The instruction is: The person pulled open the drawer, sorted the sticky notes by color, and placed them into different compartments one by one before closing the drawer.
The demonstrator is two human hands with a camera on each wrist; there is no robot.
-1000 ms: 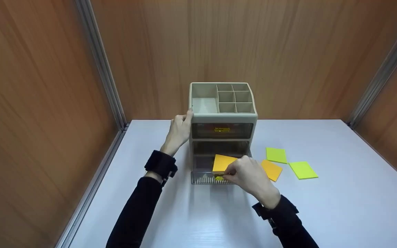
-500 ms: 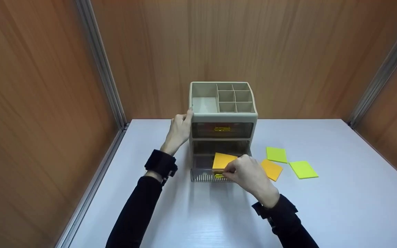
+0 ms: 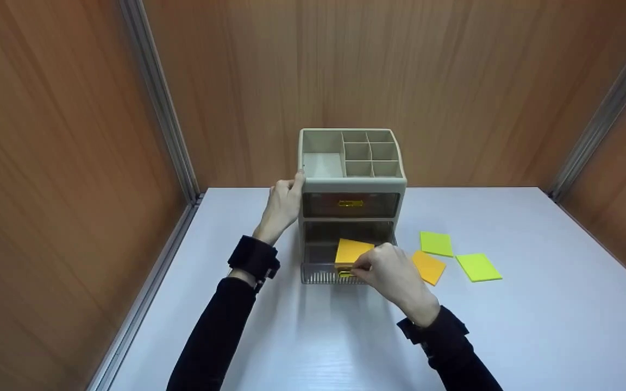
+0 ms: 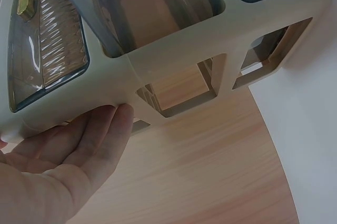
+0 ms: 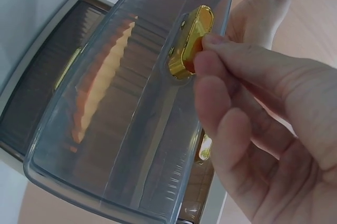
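Right now your right hand (image 3: 394, 274) has its thumb and forefinger curled in a pinch on the small gold metal handle (image 5: 190, 40) at the front of the clear smoky plastic lower drawer (image 3: 328, 273), with the other fingers folded loosely below it. That drawer stands partly pulled out from the beige plastic desk organiser (image 3: 352, 187), and just behind your fingertips an orange square sticky-note pad (image 3: 352, 251) lies inside it. Above your pinch sits the closed upper drawer (image 3: 350, 205) with its own gold handle. Your left hand (image 3: 282, 206) lies flat against the organiser's left side, fingers straight and together, the fingertips (image 4: 113, 124) touching the beige wall near its top corner; nothing is gripped there. To the outside of your right hand, on the white table (image 3: 536, 304), an orange sticky-note pad (image 3: 429, 267) lies just beside your knuckles, and two lime-green sticky-note pads (image 3: 436, 244) (image 3: 478, 267) lie farther out, apart from one another. Open square compartments (image 3: 373, 152) crown the organiser, farthest from your fingers.
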